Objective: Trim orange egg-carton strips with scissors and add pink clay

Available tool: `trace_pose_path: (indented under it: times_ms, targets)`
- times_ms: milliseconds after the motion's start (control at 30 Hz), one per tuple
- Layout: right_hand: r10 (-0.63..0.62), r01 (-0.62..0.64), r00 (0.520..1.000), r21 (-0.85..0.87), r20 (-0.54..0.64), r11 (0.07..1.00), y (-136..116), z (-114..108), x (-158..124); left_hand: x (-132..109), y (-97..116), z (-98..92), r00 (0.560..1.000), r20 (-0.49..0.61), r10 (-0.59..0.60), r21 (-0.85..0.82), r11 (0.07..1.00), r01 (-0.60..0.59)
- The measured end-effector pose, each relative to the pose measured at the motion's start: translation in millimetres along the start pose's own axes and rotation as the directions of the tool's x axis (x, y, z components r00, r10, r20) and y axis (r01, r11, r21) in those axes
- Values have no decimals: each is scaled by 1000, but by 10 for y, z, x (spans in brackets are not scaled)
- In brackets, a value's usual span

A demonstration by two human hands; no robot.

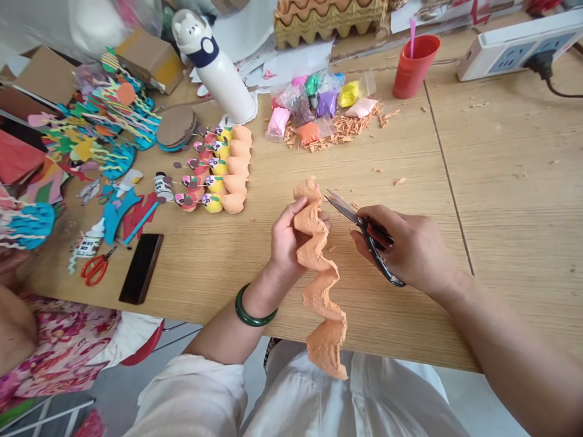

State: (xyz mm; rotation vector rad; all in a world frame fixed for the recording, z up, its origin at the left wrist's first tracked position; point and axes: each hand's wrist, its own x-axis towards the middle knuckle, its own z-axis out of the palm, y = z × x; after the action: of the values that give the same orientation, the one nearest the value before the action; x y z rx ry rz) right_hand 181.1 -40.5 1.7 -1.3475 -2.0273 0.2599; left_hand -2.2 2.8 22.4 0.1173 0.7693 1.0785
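My left hand grips the upper part of an orange egg carton strip, thumb on its near face and fingertips behind. The strip has a wavy, rough edge and hangs down past the table's front edge, over my lap. My right hand holds black-handled scissors with fingers in the loops. The blades look slightly parted, their tips pointing at the strip's upper end, just to its right. Small orange scraps lie on the table close to the blades.
Painted egg carton rows stand at centre left, near a white bottle. Bags of coloured clay lie on orange shavings. Further right are a red cup and a power strip. A phone and red scissors lie left, beside another person.
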Motion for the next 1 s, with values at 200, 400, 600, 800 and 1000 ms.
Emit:
trace_pose_path:
  times_ms: [200, 400, 600, 800, 1000]
  targets:
    - [-174, 157, 977, -133, -125, 979, 18, 51, 18, -14, -19, -10, 962, 92, -255, -19, 966, 258]
    - [-227, 174, 962, -293, -155, 940, 30, 39, 37, -47, 5, 17, 935, 111, -337, -73, 935, 346]
    - [-268, 208, 957, -382, -111, 900, 81, 57, 20, -27, 27, 29, 907, 109, -407, -103, 903, 417]
    - [-306, 247, 947, -384, -100, 890, 89, 37, 18, -6, 48, -12, 869, 74, -489, -152, 856, 495]
    - [-312, 249, 945, -400, -99, 882, 56, 43, 12, -3, 77, 6, 866, 38, -498, -136, 856, 499]
